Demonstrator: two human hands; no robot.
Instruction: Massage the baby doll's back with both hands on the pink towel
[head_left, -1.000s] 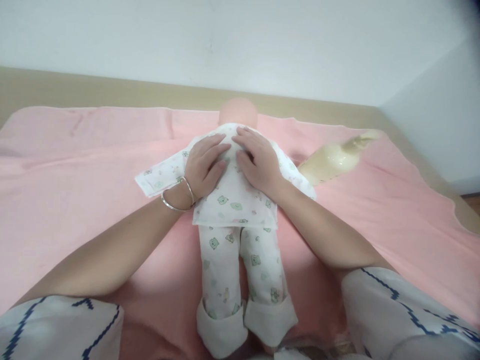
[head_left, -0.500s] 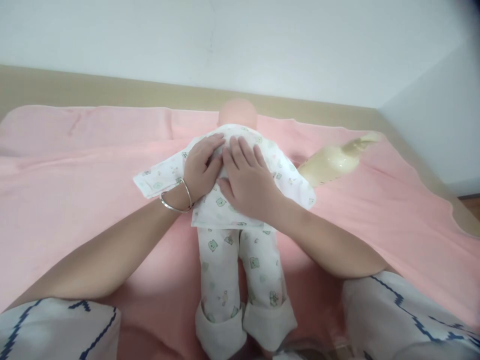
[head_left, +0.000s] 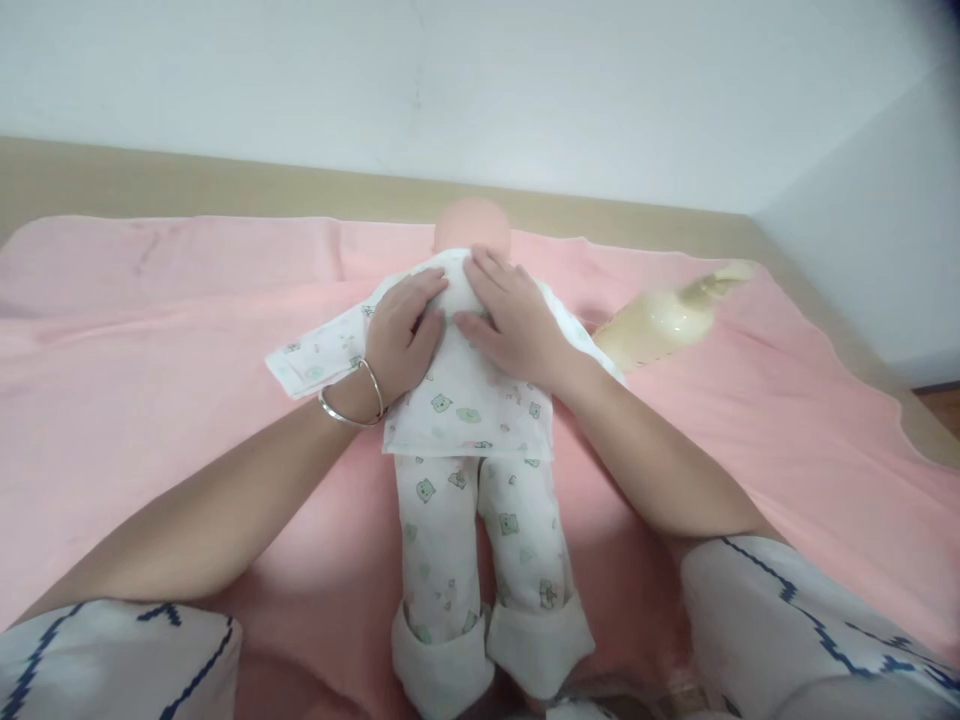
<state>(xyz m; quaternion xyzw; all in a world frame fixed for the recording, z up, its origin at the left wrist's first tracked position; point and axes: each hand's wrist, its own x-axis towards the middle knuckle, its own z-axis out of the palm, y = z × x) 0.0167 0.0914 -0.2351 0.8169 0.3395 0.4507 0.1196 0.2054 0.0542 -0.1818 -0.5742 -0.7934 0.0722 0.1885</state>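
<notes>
1. Since half a second ago, the right hand (head_left: 517, 325) is moving higher up the doll's (head_left: 469, 410) top; the left hand (head_left: 401, 335) is staying nearly put.
2. The doll is lying in the middle of the frame, its round head (head_left: 472, 222) pointing up and its legs pointing down.
3. The left hand is resting flat on the left of the top, fingers stretched out close together, holding nothing.
4. The right hand is lying flat on the right side, fingers long, thumb sticking out, holding nothing too.
5. The white top (head_left: 466, 430) and pants (head_left: 442, 530) are showing little green bear faces; the pant ends are folding up in fat cuffs.
6. A yellowish see-through bottle (head_left: 660, 325) is lying right of the doll, on the pink blanket (head_left: 150, 400); its tiny marks are looking too small to read.
7. A silver bangle (head_left: 349, 419) is circling the left wrist.
8. Zigzag blue lines are running over the white sleeves (head_left: 127, 660), at the lower left and lower right.
</notes>
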